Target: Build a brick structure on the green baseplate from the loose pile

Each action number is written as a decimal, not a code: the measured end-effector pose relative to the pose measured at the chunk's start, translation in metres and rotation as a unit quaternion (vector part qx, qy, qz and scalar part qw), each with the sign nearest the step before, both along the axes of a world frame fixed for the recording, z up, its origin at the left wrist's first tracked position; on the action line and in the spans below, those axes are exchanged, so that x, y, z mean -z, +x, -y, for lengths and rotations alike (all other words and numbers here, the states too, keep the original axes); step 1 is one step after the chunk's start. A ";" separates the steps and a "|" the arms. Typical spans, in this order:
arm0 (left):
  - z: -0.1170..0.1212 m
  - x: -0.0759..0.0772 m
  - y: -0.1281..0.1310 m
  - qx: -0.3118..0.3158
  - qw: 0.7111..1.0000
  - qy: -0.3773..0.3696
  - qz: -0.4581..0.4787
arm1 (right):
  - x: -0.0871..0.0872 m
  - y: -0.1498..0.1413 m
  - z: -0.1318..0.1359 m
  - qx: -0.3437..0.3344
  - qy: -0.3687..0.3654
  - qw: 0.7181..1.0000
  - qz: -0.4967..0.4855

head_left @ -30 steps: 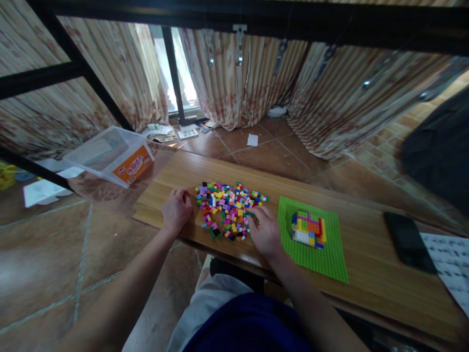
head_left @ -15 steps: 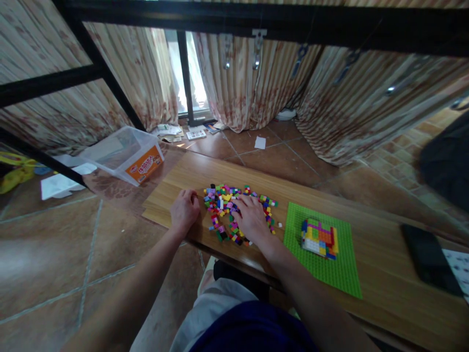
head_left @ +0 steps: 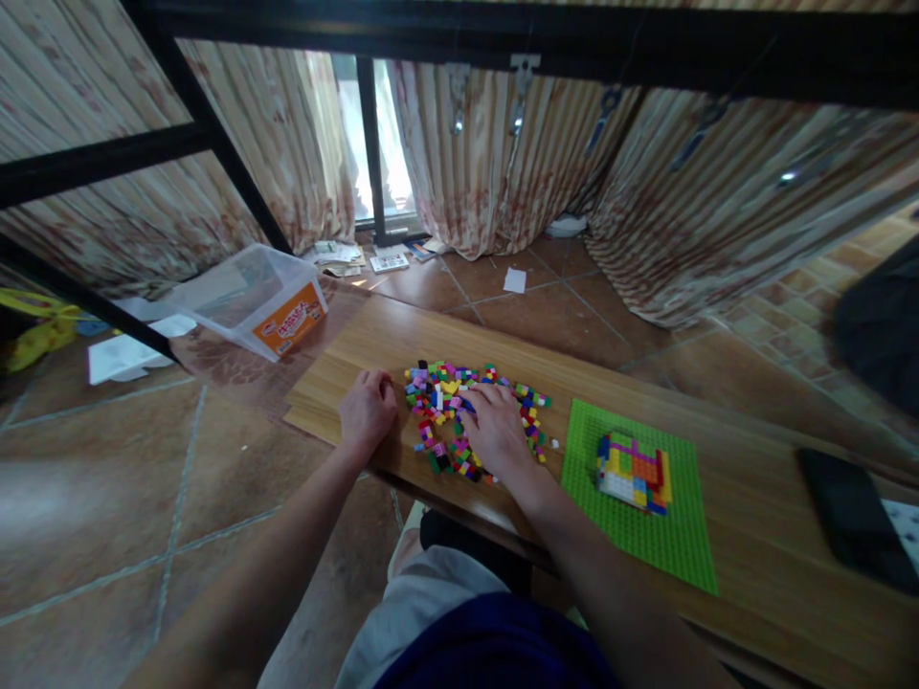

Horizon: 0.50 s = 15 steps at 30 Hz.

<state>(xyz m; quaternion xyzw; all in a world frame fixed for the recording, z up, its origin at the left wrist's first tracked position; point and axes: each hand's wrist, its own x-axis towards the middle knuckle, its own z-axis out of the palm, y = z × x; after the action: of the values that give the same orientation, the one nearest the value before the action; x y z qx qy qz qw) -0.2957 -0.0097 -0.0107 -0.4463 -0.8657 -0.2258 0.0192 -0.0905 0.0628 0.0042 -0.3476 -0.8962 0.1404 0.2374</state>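
A loose pile of small colourful toy building bricks (head_left: pixel 452 388) is spread on the wooden bench. My right hand (head_left: pixel 495 426) lies over the right half of it, fingers stretched out and a little apart, touching bricks; those under the palm are hidden. At the pile's left side my left hand (head_left: pixel 368 407) rests on the wood with fingers curled in; whether anything is inside cannot be seen. To the right, a green baseplate (head_left: pixel 685 545) carries a low block structure (head_left: pixel 636 469) of white, yellow, orange, red and blue bricks.
A clear plastic box (head_left: pixel 251 297) with an orange label stands past the bench's left end. A dark phone-like slab (head_left: pixel 854 512) lies at the right, beside a printed sheet (head_left: pixel 905 526). One white brick (head_left: pixel 554 443) sits between pile and baseplate. Curtains (head_left: pixel 495 172) hang behind a black frame.
My right hand has moved left from the pile's right edge onto its middle, its fingers spreading out. The left hand stays by the pile. The whole view has shifted, so things appear farther right.
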 end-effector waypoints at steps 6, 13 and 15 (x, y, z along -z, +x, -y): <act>0.000 0.002 -0.001 0.003 1.000 -0.001 -0.003 | 0.003 -0.016 -0.002 0.007 0.000 1.000 0.024; 0.000 0.002 0.000 0.000 1.000 0.000 -0.005 | -0.004 -0.015 0.005 0.016 -0.007 0.999 0.033; 0.001 0.001 0.000 0.000 1.000 -0.003 -0.001 | -0.007 -0.021 0.005 0.005 -0.007 0.999 0.048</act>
<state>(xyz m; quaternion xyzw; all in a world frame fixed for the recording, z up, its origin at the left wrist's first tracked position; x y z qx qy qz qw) -0.2958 -0.0102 -0.0121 -0.4464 -0.8664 -0.2230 0.0188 -0.1117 0.0578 0.0115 -0.3604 -0.9035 0.1290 0.1926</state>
